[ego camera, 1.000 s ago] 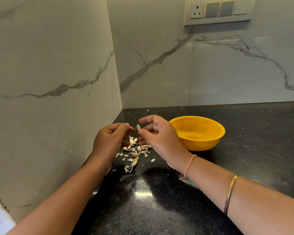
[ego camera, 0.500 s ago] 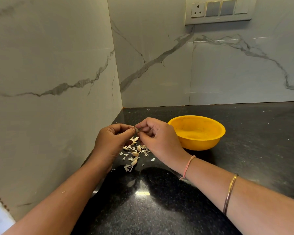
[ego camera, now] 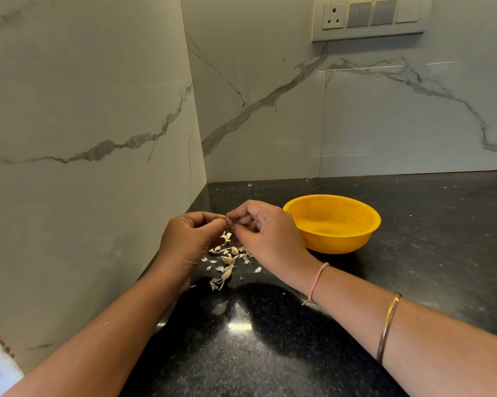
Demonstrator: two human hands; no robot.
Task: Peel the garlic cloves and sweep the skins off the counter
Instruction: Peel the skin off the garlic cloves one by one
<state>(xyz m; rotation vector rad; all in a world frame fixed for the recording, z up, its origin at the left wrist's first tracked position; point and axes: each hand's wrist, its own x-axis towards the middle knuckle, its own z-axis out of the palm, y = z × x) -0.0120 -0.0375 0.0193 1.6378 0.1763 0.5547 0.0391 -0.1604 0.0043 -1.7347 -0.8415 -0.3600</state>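
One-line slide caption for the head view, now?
Left hand and right hand pinch a garlic clove above loose skins on the black counter, yellow bowl alongside.

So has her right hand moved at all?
Yes. The right hand shifted leftward, away from the bowl, meeting the left hand at the clove.

Desk (ego camera: 427, 224): black speckled stone, polished, fitted into room corner. Left wall (ego camera: 84, 110) and back wall (ego camera: 384, 124): glossy white marble-look tile, grey veins. Vertical tile joint (ego camera: 323, 124) on back wall. Switch panel (ego camera: 370, 17) high on back wall: one socket (ego camera: 333, 16), rocker switches. Bright light reflection (ego camera: 239, 326) on desk toward near edge.
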